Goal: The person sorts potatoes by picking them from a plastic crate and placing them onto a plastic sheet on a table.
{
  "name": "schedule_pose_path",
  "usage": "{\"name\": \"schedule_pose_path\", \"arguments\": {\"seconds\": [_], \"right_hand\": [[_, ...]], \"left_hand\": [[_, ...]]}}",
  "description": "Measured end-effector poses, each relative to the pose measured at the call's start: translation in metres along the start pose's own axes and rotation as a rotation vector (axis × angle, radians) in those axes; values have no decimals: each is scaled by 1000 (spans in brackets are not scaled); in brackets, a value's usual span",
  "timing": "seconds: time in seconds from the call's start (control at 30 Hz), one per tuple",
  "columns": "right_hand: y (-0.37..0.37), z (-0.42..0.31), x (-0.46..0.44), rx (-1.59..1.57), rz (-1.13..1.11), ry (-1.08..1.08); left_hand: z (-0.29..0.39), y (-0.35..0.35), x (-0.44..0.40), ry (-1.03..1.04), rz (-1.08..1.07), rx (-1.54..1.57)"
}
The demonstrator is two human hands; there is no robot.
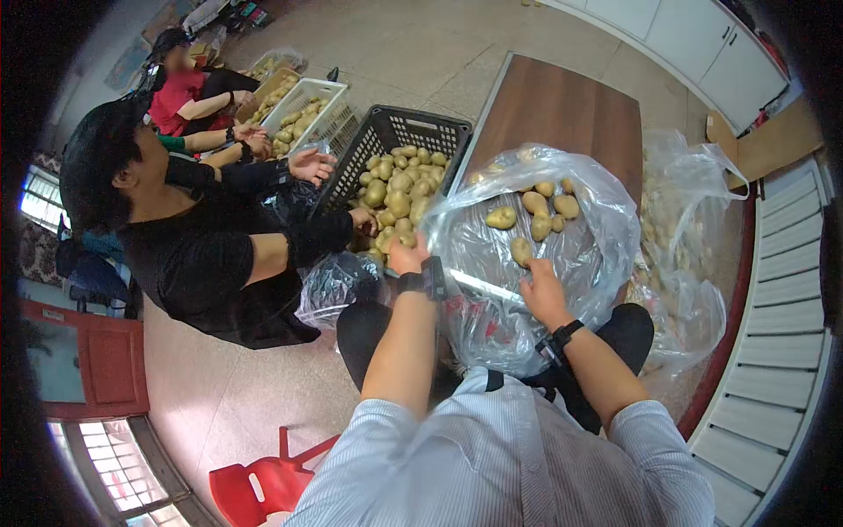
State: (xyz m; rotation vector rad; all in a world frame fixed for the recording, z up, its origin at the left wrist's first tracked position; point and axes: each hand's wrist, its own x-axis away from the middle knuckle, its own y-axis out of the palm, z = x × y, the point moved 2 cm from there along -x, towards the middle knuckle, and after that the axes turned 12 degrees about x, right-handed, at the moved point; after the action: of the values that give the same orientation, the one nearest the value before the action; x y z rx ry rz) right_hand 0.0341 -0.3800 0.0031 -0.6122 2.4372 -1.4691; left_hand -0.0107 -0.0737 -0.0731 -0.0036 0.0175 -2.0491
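My left hand (407,256) is at the near right corner of a black plastic crate (384,114) heaped with potatoes (399,195). Its fingers are curled against a potato there, partly hidden by the hand. A clear plastic bag (606,189) lies spread open in front of me, its left edge beside my left hand. Over the bag, my right hand (545,294) has a small potato (522,252) at its fingertips. Several loose potatoes (534,203) lie farther back in the bag.
A brown wooden table (562,97) extends beyond the bag. Filled clear bags (680,237) stand to the right. On the left, a person in black (193,255) reaches into the crate; others sit by a white crate (327,90) of potatoes. A red chair (237,492) stands behind left.
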Motion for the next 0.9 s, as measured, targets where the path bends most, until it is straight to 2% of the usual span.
{"name": "schedule_pose_path", "arguments": {"seconds": [0.07, 0.13, 0.3, 0.33, 0.4, 0.43, 0.5, 0.63, 0.73, 0.9], "right_hand": [[5, 4, 0, 13, 30, -41], [6, 5, 0, 23, 58, -89], [-3, -4, 0, 15, -14, -43], [0, 0, -3, -7, -44, -40], [-5, -3, -5, 27, 8, -98], [-8, -10, -6, 85, 86, -118], [-10, -20, -13, 144, 106, -155], [-15, -27, -23, 344, 165, -240], [-3, -25, -29, 333, 107, -244], [12, -16, -34, 382, 106, -233]], "left_hand": [[-3, 3, -6, -45, 24, 191], [6, 10, -2, -603, 405, 1136], [14, 25, 19, -536, 283, 1003], [15, 20, 26, -178, 64, 439], [45, 18, 45, -193, -41, 309], [74, 29, 59, -539, 52, 782], [48, 35, 65, -681, -118, 844], [60, 48, 97, -761, -216, 726], [43, 52, 107, -967, -314, 640], [33, 54, 113, -1011, -366, 540]]}}
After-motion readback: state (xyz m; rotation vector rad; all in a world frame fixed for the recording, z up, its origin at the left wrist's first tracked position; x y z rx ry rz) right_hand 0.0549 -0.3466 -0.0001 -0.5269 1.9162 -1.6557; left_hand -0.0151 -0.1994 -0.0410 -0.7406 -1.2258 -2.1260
